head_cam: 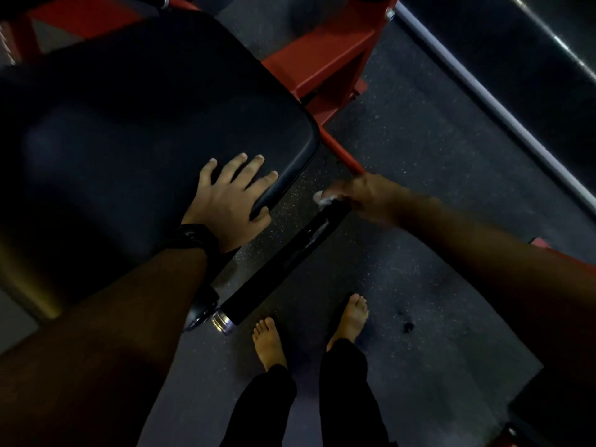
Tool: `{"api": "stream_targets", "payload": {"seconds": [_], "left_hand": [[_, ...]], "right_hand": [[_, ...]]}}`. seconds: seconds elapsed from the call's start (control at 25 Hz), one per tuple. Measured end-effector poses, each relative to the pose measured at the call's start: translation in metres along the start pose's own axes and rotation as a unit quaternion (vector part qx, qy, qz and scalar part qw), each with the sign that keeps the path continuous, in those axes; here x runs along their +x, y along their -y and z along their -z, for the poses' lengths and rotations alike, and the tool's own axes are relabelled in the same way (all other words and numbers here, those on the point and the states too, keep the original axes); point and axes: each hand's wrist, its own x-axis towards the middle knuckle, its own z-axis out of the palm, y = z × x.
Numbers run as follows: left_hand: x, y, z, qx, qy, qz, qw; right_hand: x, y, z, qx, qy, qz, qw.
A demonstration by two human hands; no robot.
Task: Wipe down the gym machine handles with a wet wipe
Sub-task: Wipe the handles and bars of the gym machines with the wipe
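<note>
The black cylindrical machine handle (pixel 283 256) runs slantwise above the dark speckled rubber floor (pixel 419 269), and a shiny silver metal collar (pixel 222 321) caps its near end. At its far end my right hand (pixel 367 198) is clenched round a crumpled white wet wipe (pixel 324 197) and holds it against the handle's tip. That hand is blurred, so I cannot make out each finger.

Left of the handle, my left hand (pixel 232 195) lies released and flat on the corner of the big black padded vinyl seat (pixel 145 108). Its fingers are spread and straight, and the thumb is hooked over the pad's edge nearest the handle. A black wristwatch (pixel 190 238) sits on that wrist, just left of the handle's middle.

Beyond the handle's far end, the red painted steel frame (pixel 322 59) of the machine shows past the seat. Well apart to the right of the handle, a long pale grey metal bar (pixel 483 91) crosses the floor. Just this side of the handle's near end stand my two bare feet (pixel 269 343), below black trousers (pixel 348 398).
</note>
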Motion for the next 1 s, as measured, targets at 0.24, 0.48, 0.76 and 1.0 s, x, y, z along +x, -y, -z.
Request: {"api": "stream_targets", "payload": {"seconds": [0.24, 0.48, 0.76, 1.0], "left_hand": [[0.001, -0.001, 0.001, -0.007, -0.013, -0.004, 1.000], [0.007, -0.008, 0.007, -0.008, 0.006, 0.010, 1.000], [0.023, -0.014, 0.004, -0.024, 0.015, -0.011, 1.000], [0.025, -0.012, 0.002, -0.001, 0.033, -0.024, 0.999]], "right_hand": [[-0.004, 0.000, -0.011, 0.030, -0.019, -0.011, 0.999], [-0.039, 0.029, -0.073, 0.104, -0.284, -0.105, 0.947], [-0.003, 0.083, -0.106, 0.406, -0.563, -0.329, 0.640], [0.009, 0.074, -0.103, 0.624, -0.556, -0.332, 0.437]]}}
